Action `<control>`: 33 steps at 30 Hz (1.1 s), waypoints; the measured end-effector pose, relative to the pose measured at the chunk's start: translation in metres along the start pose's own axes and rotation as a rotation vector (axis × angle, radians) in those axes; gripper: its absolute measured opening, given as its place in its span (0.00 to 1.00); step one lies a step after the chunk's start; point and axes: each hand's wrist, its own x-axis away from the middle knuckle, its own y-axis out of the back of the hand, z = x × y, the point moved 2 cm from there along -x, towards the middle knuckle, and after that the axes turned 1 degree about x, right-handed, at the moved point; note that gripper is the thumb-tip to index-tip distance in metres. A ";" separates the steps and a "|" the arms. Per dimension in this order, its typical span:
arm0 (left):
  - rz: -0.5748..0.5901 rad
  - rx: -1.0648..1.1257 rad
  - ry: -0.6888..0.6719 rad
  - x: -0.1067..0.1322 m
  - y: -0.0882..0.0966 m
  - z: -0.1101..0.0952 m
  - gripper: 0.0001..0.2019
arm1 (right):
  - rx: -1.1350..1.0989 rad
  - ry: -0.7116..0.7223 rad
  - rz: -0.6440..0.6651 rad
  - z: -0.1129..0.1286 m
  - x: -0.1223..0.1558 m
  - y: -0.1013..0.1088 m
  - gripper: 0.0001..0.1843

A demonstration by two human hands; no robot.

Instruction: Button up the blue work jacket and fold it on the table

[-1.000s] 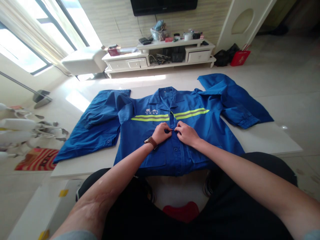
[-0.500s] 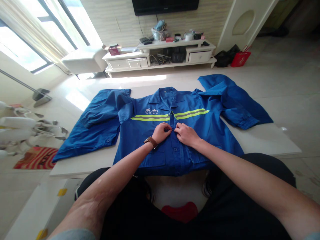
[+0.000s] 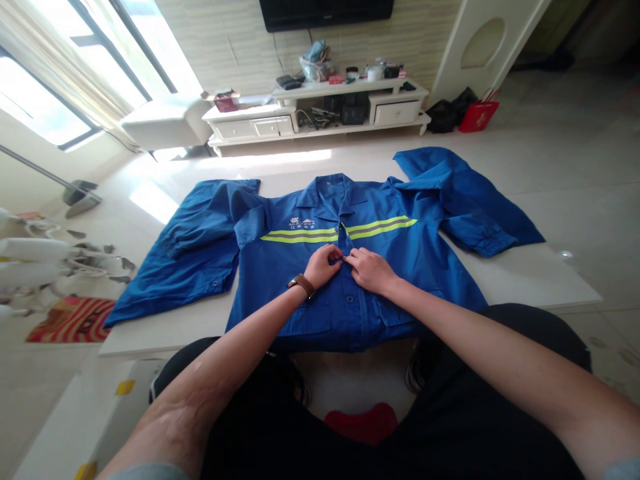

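A blue work jacket (image 3: 295, 287) with a yellow-and-grey reflective stripe lies front side up on a white table (image 3: 540, 280), its collar away from me. My left hand (image 3: 324, 265), a brown-strapped watch (image 3: 302, 285) on its wrist, pinches the front edge just below the stripe. Right beside it, my right hand (image 3: 370, 269) grips the other side of the same opening, fingertips nearly touching the left ones. Whatever button sits between the fingers is hidden. Lower on the front, one button (image 3: 349, 299) shows.
More folded blue cloth (image 3: 175, 260) lies at the table's left, and another blue piece (image 3: 480, 193) at its right. A white TV cabinet (image 3: 310, 127) stands against the wall beyond. Below me is a red object (image 3: 361, 424) between my legs.
My right hand has shifted slightly left, closing the gap to my left hand. The jacket lies as before.
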 end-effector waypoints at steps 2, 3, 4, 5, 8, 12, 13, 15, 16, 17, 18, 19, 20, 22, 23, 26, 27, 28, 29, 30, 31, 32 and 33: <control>-0.001 0.002 -0.003 0.000 0.000 0.000 0.07 | 0.004 -0.007 0.009 0.000 0.000 0.000 0.19; -0.002 0.003 0.001 0.000 0.000 0.000 0.07 | 0.006 -0.016 0.011 0.000 0.000 0.000 0.19; -0.001 0.003 0.007 0.000 0.000 0.001 0.07 | 0.009 -0.024 0.012 0.000 0.000 -0.001 0.20; 0.000 0.002 0.015 0.000 0.000 0.001 0.07 | 0.011 -0.030 0.014 0.000 0.000 -0.001 0.20; 0.008 -0.009 0.032 0.000 0.000 0.000 0.06 | 0.014 -0.039 0.021 0.000 0.000 -0.001 0.22; 0.003 0.004 0.030 0.000 0.000 0.001 0.05 | 0.018 -0.038 0.031 0.000 0.001 -0.003 0.24; 0.000 0.012 0.027 0.000 0.000 0.001 0.05 | 0.021 -0.037 0.033 0.000 0.001 -0.003 0.25; -0.003 0.024 0.020 0.000 0.000 0.002 0.06 | 0.024 -0.036 0.040 0.000 0.002 -0.005 0.27; -0.004 0.028 0.016 0.000 0.001 0.002 0.05 | 0.024 -0.035 0.042 0.000 0.002 -0.005 0.27; -0.004 0.029 0.012 0.000 0.001 0.002 0.05 | 0.023 -0.032 0.044 0.000 0.001 -0.005 0.27; -0.004 0.027 0.010 0.000 0.001 0.002 0.05 | 0.023 -0.031 0.043 0.000 0.001 -0.005 0.27; -0.003 0.022 0.009 0.000 0.001 0.002 0.05 | 0.022 -0.031 0.040 -0.001 0.001 -0.005 0.26; -0.001 0.014 0.009 0.000 0.002 0.001 0.04 | 0.023 -0.031 0.036 -0.001 0.000 -0.004 0.25; 0.005 -0.011 0.012 0.000 0.002 0.000 0.04 | 0.025 -0.027 0.031 -0.001 0.000 -0.003 0.22; 0.006 -0.029 0.012 0.001 0.002 -0.001 0.03 | 0.026 -0.023 0.030 0.000 -0.001 -0.002 0.20; -0.022 -0.105 0.013 0.004 -0.001 -0.004 0.02 | 0.020 -0.018 0.031 0.001 0.000 -0.001 0.19; -0.041 -0.133 0.024 0.005 -0.002 -0.006 0.02 | 0.013 -0.021 0.030 0.001 0.000 -0.001 0.20; -0.058 -0.159 0.046 0.004 -0.003 -0.007 0.02 | 0.002 -0.024 0.029 0.000 0.001 -0.001 0.21; -0.070 -0.181 0.085 0.003 -0.004 -0.008 0.03 | -0.017 -0.025 0.031 -0.001 0.001 -0.002 0.22; -0.069 -0.194 0.139 0.000 -0.005 -0.009 0.03 | -0.047 -0.026 0.034 -0.003 0.001 -0.002 0.24; -0.046 -0.198 0.204 -0.004 -0.005 -0.010 0.04 | -0.088 -0.031 0.035 -0.006 0.001 -0.003 0.25; 0.001 -0.191 0.271 -0.011 -0.005 -0.010 0.05 | -0.134 -0.040 0.031 -0.011 0.000 -0.003 0.26; 0.062 -0.171 0.331 -0.019 -0.004 -0.010 0.07 | -0.178 -0.056 0.024 -0.017 -0.001 -0.004 0.27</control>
